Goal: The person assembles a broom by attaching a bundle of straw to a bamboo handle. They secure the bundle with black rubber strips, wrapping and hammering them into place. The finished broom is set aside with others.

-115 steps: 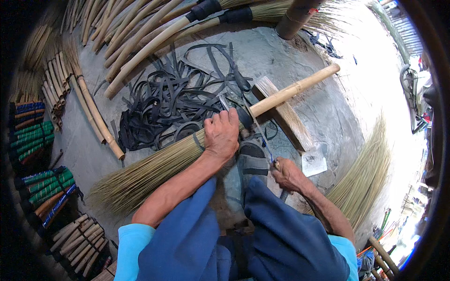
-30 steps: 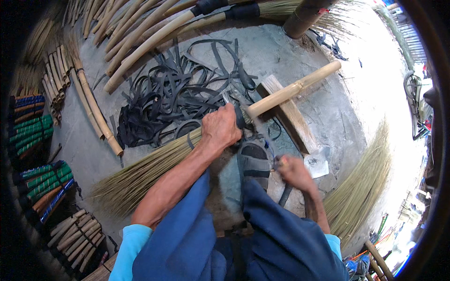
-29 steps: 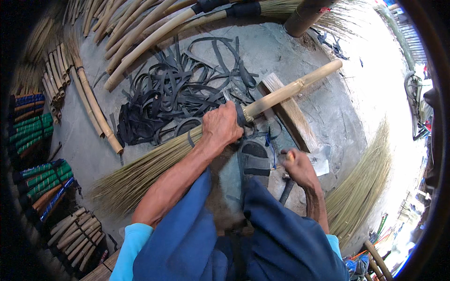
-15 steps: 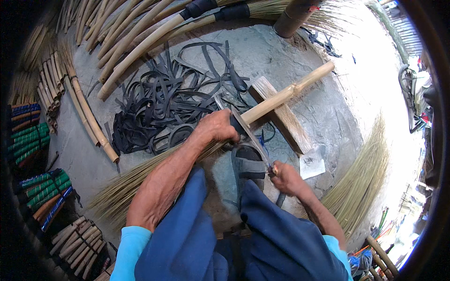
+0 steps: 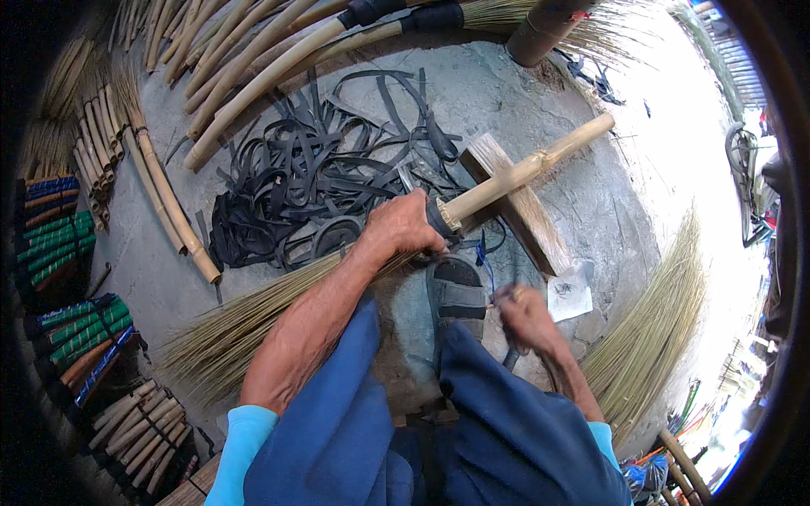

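My left hand (image 5: pixel 398 229) grips the neck of a broom, where its bamboo handle (image 5: pixel 527 167) meets the straw bristles (image 5: pixel 245 316) under a black wrap. The handle runs up to the right across a flat wooden block (image 5: pixel 523 211); the bristles fan out to the lower left. My right hand (image 5: pixel 523 310) is closed around a thin dark strap or cord beside my sandalled foot (image 5: pixel 456 291), which rests just below the broom's neck. What the cord ties to is hidden by my hands.
A heap of black rubber strips (image 5: pixel 329 173) lies behind the broom. Bamboo poles (image 5: pixel 245 63) line the top and left, with bundles of wrapped handles (image 5: pixel 67 253) far left. A loose sheaf of straw (image 5: pixel 654 329) lies at the right.
My left hand slid along the broom's neck and gripped it again near the black wrap. My right hand shifted slightly beside the sandal, still pulling on the cord. The broom rolled a little.
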Available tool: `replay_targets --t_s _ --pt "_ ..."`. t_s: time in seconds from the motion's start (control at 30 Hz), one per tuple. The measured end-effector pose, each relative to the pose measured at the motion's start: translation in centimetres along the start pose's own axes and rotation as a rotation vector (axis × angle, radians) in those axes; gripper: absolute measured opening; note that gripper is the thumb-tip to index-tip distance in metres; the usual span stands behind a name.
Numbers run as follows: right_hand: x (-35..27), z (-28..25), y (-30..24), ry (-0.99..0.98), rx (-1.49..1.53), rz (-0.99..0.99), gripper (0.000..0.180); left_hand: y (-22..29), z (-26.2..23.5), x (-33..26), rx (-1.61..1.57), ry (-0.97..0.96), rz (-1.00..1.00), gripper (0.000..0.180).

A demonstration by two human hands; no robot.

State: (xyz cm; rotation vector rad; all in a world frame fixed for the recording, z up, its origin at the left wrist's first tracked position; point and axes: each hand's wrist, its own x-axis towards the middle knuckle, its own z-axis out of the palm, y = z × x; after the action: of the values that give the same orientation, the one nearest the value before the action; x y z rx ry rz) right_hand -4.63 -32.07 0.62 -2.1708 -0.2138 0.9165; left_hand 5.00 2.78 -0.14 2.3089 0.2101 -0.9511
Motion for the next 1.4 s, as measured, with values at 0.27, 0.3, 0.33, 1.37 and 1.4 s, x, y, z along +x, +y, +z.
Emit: replay_targets --t_s 0.27,0.3,0.33,1.37,1.4 --pt "1.2 -1.9 -3.0 0.128 0.091 0.183 0.023 -1.1 2.2 -3.8 0.239 0.38 0.187 0.067" --pt "0.9 -1.7 -3.1 0.049 0.213 0.194 0.021 -1.2 2.1 -3.5 0.218 0.371 0.179 0.068" --pt "1.1 -1.4 -3.0 -0.058 -0.091 -0.142 0.016 -1.2 1.9 -3.0 0.216 0.341 0.151 0.067" --pt "-0.6 1.9 -1.9 -0.238 0.085 -0.044 0.017 -1.0 -0.2 -1.2 0.05 -0.037 -0.006 0.1" --pt "-0.6 2.7 -1.3 -0.171 0.015 0.031 0.017 -0.4 0.8 -2.0 0.083 0.084 0.019 0.094"
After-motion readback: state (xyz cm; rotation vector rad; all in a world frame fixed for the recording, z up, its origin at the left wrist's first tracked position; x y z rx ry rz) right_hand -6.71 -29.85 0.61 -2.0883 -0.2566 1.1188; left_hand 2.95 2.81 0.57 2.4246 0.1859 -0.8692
